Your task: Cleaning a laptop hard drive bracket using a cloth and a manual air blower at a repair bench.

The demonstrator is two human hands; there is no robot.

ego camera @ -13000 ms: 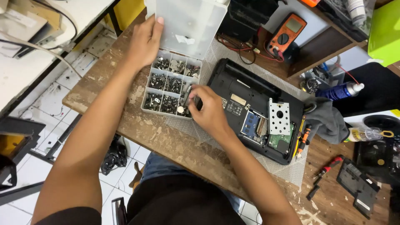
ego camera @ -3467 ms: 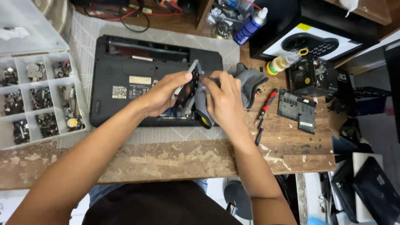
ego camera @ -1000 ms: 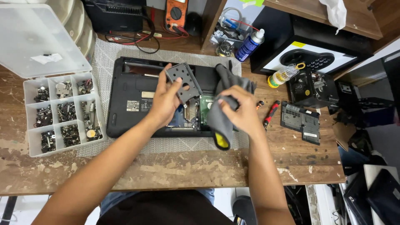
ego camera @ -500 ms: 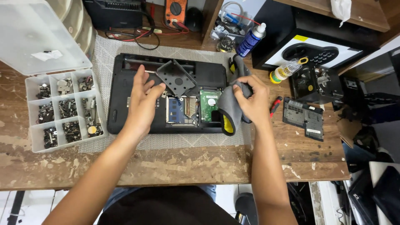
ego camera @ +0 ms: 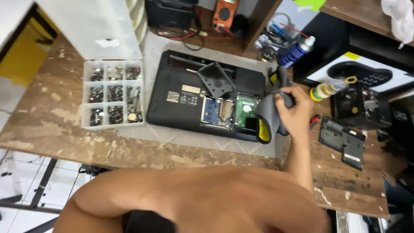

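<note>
The big wooden table [ego camera: 51, 116] holds a black laptop [ego camera: 181, 103] turned upside down, lying just left of the right hand [ego camera: 297, 114]. That hand is closed tight around a grey and yellow cloth [ego camera: 268, 118]. Further left sits a white tray of screws [ego camera: 113, 94]. The left hand is out of sight.

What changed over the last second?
Left hand let go of the cover panel, which now lies on the laptop, and left the view; only its arm crosses the foreground. Right hand still grips the grey cloth at the laptop's right edge. Parts tray unmoved.
</note>
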